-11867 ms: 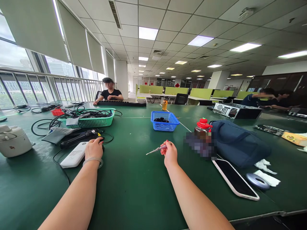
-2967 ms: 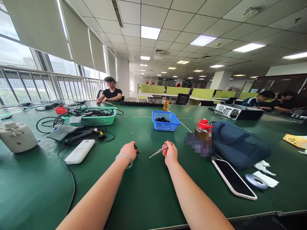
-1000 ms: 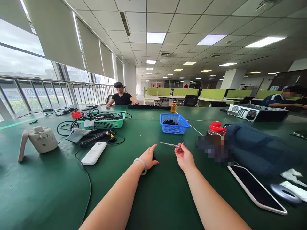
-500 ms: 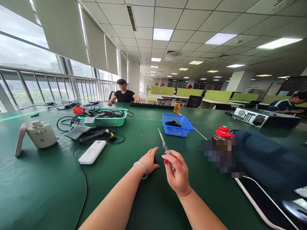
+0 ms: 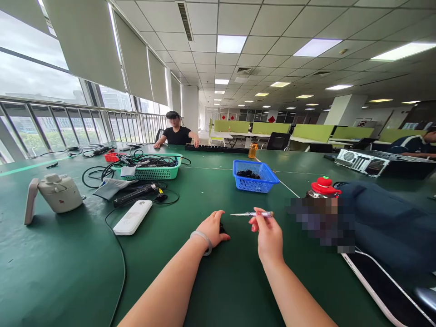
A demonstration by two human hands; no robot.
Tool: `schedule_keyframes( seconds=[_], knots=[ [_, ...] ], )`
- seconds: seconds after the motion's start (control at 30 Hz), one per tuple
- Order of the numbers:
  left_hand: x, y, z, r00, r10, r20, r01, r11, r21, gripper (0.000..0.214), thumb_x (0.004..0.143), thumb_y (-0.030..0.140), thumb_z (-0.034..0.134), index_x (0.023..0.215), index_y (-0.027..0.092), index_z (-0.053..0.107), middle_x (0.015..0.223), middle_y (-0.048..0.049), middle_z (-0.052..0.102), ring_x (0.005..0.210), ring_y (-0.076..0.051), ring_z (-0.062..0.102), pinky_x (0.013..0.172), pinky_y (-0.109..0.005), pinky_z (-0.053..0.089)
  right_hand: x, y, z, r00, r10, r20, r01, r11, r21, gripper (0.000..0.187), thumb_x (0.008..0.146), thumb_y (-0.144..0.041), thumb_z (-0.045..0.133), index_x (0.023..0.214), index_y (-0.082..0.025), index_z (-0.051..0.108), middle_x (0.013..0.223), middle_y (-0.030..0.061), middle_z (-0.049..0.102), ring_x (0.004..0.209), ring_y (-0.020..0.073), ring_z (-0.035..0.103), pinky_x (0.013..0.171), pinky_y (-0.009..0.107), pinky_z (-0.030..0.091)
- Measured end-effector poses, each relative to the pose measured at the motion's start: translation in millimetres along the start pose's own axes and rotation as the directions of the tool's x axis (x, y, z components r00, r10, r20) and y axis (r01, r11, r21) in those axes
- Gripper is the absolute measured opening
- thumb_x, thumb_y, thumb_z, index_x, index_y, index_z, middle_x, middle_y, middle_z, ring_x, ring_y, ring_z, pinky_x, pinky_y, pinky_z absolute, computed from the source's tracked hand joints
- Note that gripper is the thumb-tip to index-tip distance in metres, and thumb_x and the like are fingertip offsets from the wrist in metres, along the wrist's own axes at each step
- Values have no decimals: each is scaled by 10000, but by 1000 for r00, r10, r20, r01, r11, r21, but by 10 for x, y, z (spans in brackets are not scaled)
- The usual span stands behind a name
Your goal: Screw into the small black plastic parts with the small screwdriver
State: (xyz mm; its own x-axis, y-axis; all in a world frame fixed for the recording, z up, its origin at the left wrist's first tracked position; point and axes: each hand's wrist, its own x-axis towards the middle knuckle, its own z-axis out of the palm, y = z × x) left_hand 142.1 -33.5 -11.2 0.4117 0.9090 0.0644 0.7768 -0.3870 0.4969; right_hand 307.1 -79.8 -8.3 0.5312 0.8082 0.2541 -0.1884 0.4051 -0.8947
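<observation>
A slim screwdriver (image 5: 243,214) with a clear handle is held in my right hand (image 5: 270,234), pinched by the handle between thumb and fingers. Its shaft lies nearly level and points left, its tip a little apart from my other hand. My left hand (image 5: 211,230), with a pale bangle at the wrist, rests on the green table (image 5: 190,200). Its thumb and fingers curl round a small black object (image 5: 222,228), mostly hidden, whose kind I cannot make out.
A blue basket (image 5: 255,185) with small black pieces stands beyond my hands. Left are a green basket (image 5: 153,174) of cables, a white power bank (image 5: 133,218) and a cream bottle (image 5: 61,195). Right are a red-lidded jar (image 5: 323,186), dark bag (image 5: 384,222) and phone (image 5: 384,281).
The screwdriver has turned from steeply upright to nearly level, tip to the left. My right hand has shifted right and a little up. My left hand stays almost in place.
</observation>
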Motion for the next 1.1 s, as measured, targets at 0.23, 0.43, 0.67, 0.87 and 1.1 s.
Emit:
schedule_keyframes(
  seconds=[0.23, 0.43, 0.67, 0.87, 1.1],
  knots=[
    [34, -69, -21, 995, 15, -98, 2, 986, 167, 667, 621, 496, 774, 1161, 176, 548, 1195, -124, 542, 1155, -309, 486, 1019, -392, 371, 93, 59, -16, 980, 192, -50, -183, 972, 148, 437, 626, -533, 781, 797, -145, 677, 490, -66, 431, 422, 52, 341, 378, 191, 265],
    [82, -176, 20, 991, -73, -115, 77, 997, 29, 443, 705, 492, 702, 1025, 203, 598, 1095, -79, 558, 1076, -256, 537, 968, -354, 414, 56, 212, 76, 951, 306, -40, -292, 934, 206, 486, 593, -564, 787, 626, -182, 489, 420, -119, 307, 358, 21, 223, 345, 170, 187],
    [164, -202, 59, 980, -126, -153, 105, 985, -138, 346, 655, 359, 762, 946, 199, 663, 1010, -58, 614, 1010, -241, 574, 919, -345, 451, 172, 335, 94, 868, 492, 74, -497, 865, 74, 515, 556, -514, 817, 611, -197, 414, 367, -141, 280, 320, 9, 184, 326, 157, 128],
    [300, -171, 50, 990, -76, -119, 54, 982, -180, 364, 652, 273, 761, 1000, 197, 687, 1035, -58, 646, 1001, -232, 600, 930, -334, 456, 241, 310, -12, 844, 496, 206, -524, 844, 115, 490, 573, -520, 819, 634, -188, 464, 369, -133, 284, 322, 15, 185, 333, 167, 143],
    [277, -188, 28, 999, -20, -45, 8, 968, -251, 407, 663, 195, 703, 1069, 222, 681, 1097, -31, 676, 1015, -217, 617, 953, -321, 458, 237, 163, -175, 919, 257, 299, -297, 950, 97, 450, 656, -570, 761, 689, -178, 542, 503, -85, 370, 389, 33, 258, 390, 196, 207]
  ],
)
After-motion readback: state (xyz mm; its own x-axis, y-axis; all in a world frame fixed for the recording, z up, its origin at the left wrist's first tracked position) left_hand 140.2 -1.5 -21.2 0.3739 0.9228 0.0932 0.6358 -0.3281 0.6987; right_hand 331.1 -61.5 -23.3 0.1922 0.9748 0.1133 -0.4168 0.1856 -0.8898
